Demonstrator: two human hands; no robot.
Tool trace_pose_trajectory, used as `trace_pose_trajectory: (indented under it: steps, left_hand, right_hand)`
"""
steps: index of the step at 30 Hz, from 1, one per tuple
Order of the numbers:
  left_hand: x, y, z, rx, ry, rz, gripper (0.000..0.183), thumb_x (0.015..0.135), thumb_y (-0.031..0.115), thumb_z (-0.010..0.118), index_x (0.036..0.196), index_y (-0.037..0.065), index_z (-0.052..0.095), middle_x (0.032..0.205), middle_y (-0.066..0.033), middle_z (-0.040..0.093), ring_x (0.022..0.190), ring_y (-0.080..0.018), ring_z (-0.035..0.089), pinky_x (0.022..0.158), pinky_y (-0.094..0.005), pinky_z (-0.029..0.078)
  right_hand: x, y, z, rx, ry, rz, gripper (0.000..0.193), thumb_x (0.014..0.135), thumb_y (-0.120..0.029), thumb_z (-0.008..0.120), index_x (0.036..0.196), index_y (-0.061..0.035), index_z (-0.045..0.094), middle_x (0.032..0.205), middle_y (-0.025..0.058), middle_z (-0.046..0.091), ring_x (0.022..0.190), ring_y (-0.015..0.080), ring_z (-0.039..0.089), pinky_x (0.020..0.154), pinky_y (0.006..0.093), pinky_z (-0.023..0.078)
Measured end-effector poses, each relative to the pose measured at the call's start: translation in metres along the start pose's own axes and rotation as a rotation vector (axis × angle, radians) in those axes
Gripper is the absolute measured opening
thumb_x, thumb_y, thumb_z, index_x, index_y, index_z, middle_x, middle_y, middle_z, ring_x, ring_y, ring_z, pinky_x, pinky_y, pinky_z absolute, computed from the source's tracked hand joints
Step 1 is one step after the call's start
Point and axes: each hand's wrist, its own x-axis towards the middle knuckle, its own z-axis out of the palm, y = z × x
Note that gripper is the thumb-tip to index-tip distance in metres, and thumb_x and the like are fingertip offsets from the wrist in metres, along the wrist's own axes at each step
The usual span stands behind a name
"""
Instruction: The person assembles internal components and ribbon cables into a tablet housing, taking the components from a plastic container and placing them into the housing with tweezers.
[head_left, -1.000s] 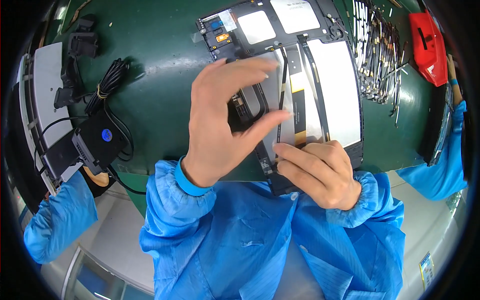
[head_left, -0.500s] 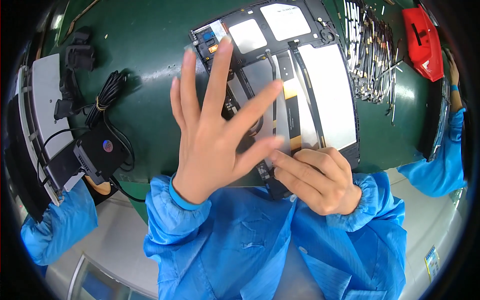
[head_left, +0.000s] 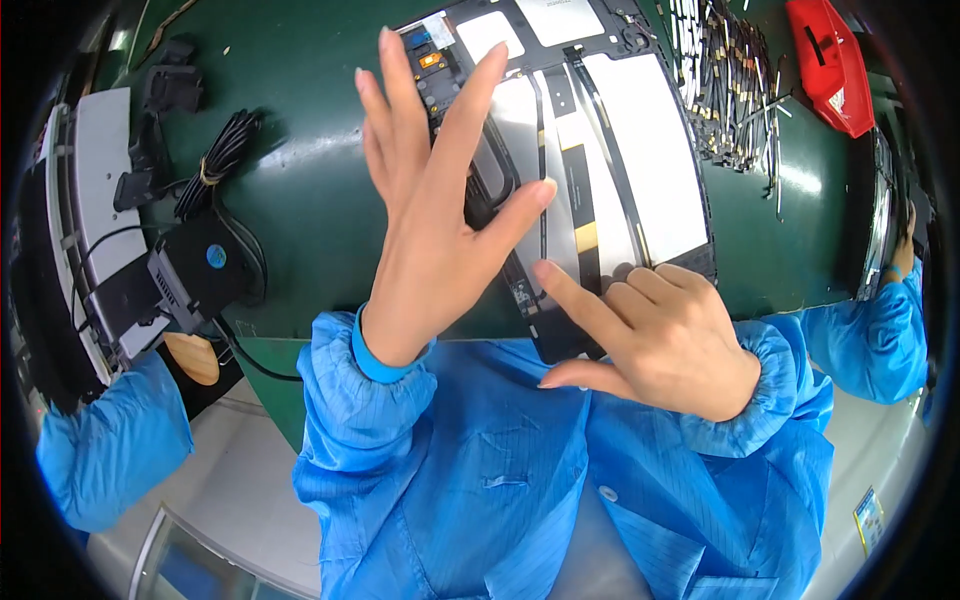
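Observation:
An opened flat electronic device (head_left: pixel 660 140) with a black frame and silver plates lies on the bench before me. My left hand (head_left: pixel 425 215) is over its left side, fingers spread and holding nothing. The left thumb tip is at a thin dark ribbon cable (head_left: pixel 542 150) running lengthwise. Lower on that same cable rests the outstretched index finger of my right hand (head_left: pixel 670 345). The right thumb sticks out apart near the device's near edge, and the other fingers are curled. Farther right runs a wider black flat cable (head_left: pixel 610 140). A black and gold strip (head_left: pixel 581 190) lies between the two cables.
A pile of loose flat cables (head_left: pixel 725 90) and a red container (head_left: pixel 832 70) are at the far right. A black adapter box (head_left: pixel 205 265) with a tied cable bundle (head_left: pixel 218 165) stands at left. Other people's blue sleeves (head_left: pixel 125 440) show at both sides.
My left hand has shifted away from me along the device. My right hand has gone from fingers and thumb held together to an extended index finger with the thumb apart.

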Motion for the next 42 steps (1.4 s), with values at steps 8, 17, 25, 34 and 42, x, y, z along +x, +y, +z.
trace_pose_trajectory:
  steps: [8,17,25,34,42]
  left_hand:
    - [-0.024,0.003,0.012,-0.103,0.114,-0.058,0.074,0.085,0.022,0.065,0.145,0.007,0.024,0.152,-0.0231,0.011,0.140,-0.0425,0.004,0.112,-0.0494,0.007]
    - [-0.088,0.028,0.010,0.115,0.013,-0.241,0.054,0.089,0.023,0.059,0.135,0.001,0.044,0.151,-0.0151,0.025,0.140,-0.0393,0.014,0.112,-0.0494,0.008]
    - [-0.094,0.040,0.006,0.141,-0.073,-0.215,0.056,0.090,0.019,0.056,0.141,0.003,0.036,0.151,-0.0208,0.017,0.140,-0.0399,0.009,0.111,-0.0514,0.006]
    - [-0.051,0.082,-0.032,-0.982,0.157,-0.446,0.074,0.083,0.009,0.062,0.144,-0.004,0.021,0.142,-0.0192,0.036,0.130,-0.0287,0.039,0.109,-0.0404,0.029]
    - [0.172,-0.008,-0.065,-1.125,0.151,-0.354,0.054,0.090,0.005,0.051,0.141,0.002,0.033,0.135,-0.0148,0.048,0.123,-0.0259,0.047,0.106,-0.0418,0.034]
  right_hand:
    - [-0.016,-0.011,0.024,-0.179,-0.019,-0.059,0.077,0.074,-0.052,0.063,0.129,0.0016,0.051,0.058,0.0011,0.043,0.054,0.0143,0.045,0.053,0.0271,0.038]
    - [-0.044,0.029,0.002,0.180,0.499,0.431,0.080,0.067,-0.046,0.077,0.131,-0.0074,0.049,0.064,0.0122,0.061,0.055,0.0271,0.061,0.052,0.0340,0.048]
    - [-0.059,0.051,0.010,0.259,0.378,0.493,0.072,0.066,-0.047,0.078,0.115,0.0024,0.059,0.065,0.0215,0.062,0.064,0.0377,0.063,0.059,0.0422,0.050]
    - [-0.081,0.061,-0.017,0.885,0.409,0.356,0.077,0.062,-0.035,0.085,0.124,-0.0004,0.055,0.056,0.0107,0.048,0.049,0.0169,0.051,0.046,0.0293,0.039]
    - [-0.168,0.099,-0.025,0.823,0.709,0.633,0.049,0.070,-0.015,0.080,0.114,-0.0035,0.061,0.051,0.0012,0.032,0.045,0.0070,0.030,0.043,0.0260,0.024]
